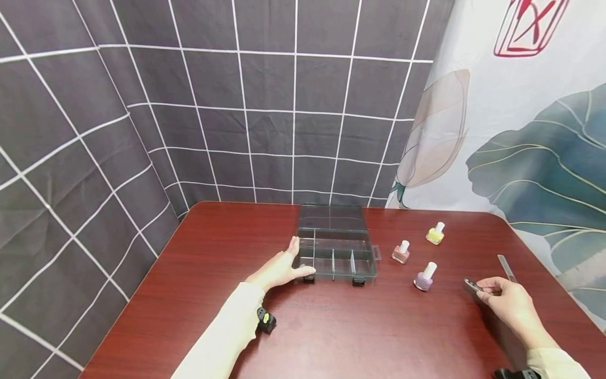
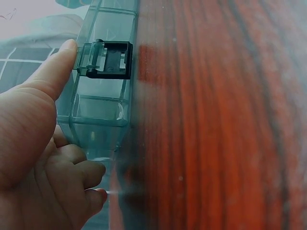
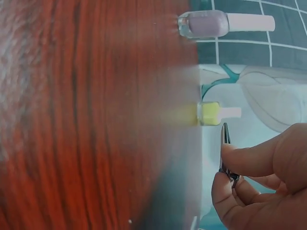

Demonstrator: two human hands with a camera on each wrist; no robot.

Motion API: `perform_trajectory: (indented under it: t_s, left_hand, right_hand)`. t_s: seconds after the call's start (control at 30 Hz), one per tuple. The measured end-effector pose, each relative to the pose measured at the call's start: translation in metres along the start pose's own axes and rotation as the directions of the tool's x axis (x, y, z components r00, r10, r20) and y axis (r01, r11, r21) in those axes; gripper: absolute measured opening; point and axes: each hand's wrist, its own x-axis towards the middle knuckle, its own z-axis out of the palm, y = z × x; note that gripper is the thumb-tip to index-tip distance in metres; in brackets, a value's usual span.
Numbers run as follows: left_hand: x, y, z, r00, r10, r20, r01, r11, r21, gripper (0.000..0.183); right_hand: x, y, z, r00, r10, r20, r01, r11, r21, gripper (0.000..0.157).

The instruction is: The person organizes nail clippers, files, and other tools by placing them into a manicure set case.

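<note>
A clear plastic compartment box stands on the table with its lid raised at the back. My left hand holds its front left corner, fingers along the side and thumb on the front rim. In the left wrist view that thumb rests beside a black latch, and the other fingers curl by the box's end. At the right, my right hand pinches a small metal nail clipper between thumb and fingers, raised above the table. Dividers split the box into several compartments.
Between box and right hand stand three nail polish bottles: pink, yellow and purple. A flat metal strip like a nail file lies beyond my right hand. Grey checked cloth hangs behind the reddish-brown table.
</note>
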Motion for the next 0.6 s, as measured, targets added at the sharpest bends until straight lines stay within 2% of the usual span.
perform_trajectory:
  t_s: [0.27, 0.6]
  left_hand:
    - [-0.001, 0.001, -0.001, 1.000, 0.002, -0.002, -0.002, 1.000, -0.008, 0.100]
    - [0.000, 0.000, -0.001, 1.000, -0.004, 0.004, 0.004, 1.000, -0.012, 0.102]
  right_hand:
    - [-0.006, -0.012, -0.002, 1.000, -0.025, -0.010, 0.025, 1.000, -0.002, 0.012]
    - [-0.015, -0.024, 0.004, 0.998, -0.064, 0.015, 0.064, 0.998, 0.027, 0.013]
